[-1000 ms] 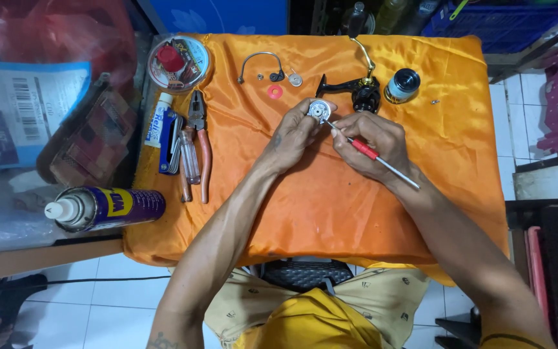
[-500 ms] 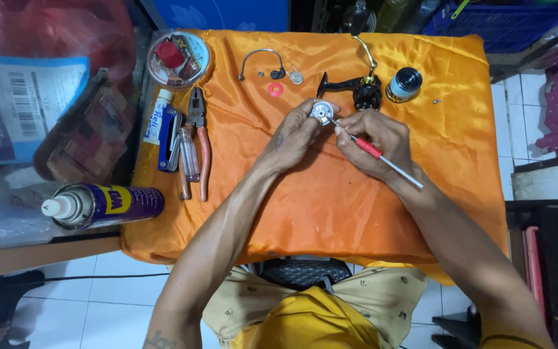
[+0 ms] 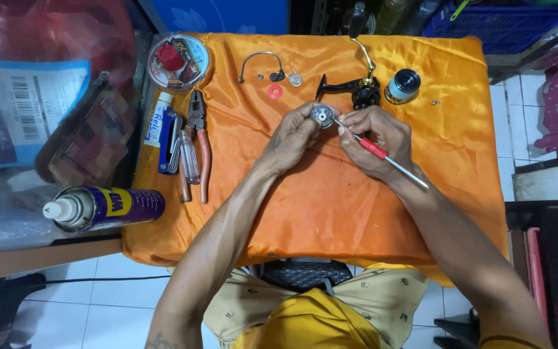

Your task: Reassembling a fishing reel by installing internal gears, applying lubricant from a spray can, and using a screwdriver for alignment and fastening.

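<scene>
the left hand pinched a small round silver metal part above the orange satin cloth. the right hand gripped a red-handled thin screwdriver, its tip touching the part from four o'clock. a black fishing reel body lay at one o'clock.

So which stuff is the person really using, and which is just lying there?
In use:
left hand holding a small round metal part
right hand holding a red-handled tool, tip at that part

Lying about:
pliers
spray can
pink washer
round plastic tub
spool
</scene>
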